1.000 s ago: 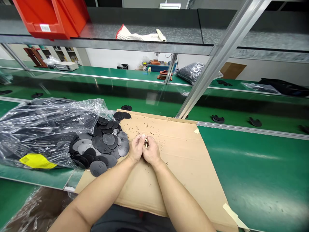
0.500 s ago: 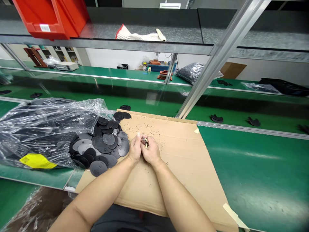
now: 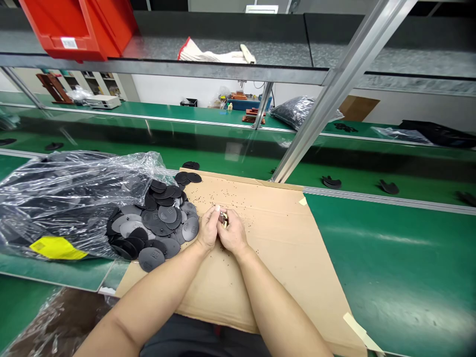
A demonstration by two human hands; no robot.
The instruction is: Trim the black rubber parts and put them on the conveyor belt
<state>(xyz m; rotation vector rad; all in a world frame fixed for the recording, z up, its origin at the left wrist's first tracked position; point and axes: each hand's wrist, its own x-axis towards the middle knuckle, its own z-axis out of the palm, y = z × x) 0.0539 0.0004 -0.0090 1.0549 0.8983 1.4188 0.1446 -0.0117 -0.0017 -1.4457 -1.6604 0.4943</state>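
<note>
My two hands meet over the middle of a cardboard sheet (image 3: 290, 248). In my right hand (image 3: 233, 232) is a small pair of nippers (image 3: 223, 218), with a metal head and a bit of pale yellow grip showing between the hands. My left hand (image 3: 208, 229) is closed close against the nippers, its thumb on top near their head; whatever its fingers hold is hidden. Just left of it lies a heap of flat black discs (image 3: 151, 259), some with a raised mark. Tiny dark specks (image 3: 223, 192) are scattered over the cardboard around my hands.
A clear plastic bag (image 3: 74, 183) full of dark parts, with a yellow label, lies at left. Behind the cardboard, a green belt (image 3: 238, 163) carries black curved pieces (image 3: 330, 182). A slanted metal post (image 3: 320, 119) rises at right. Overhead, a shelf holds a red bin (image 3: 80, 29) and a glove (image 3: 211, 54).
My left thumb has shifted slightly right, towards the nippers' head. My right hand stays in place. The black pieces on the belt behind have slid a little to the left.
</note>
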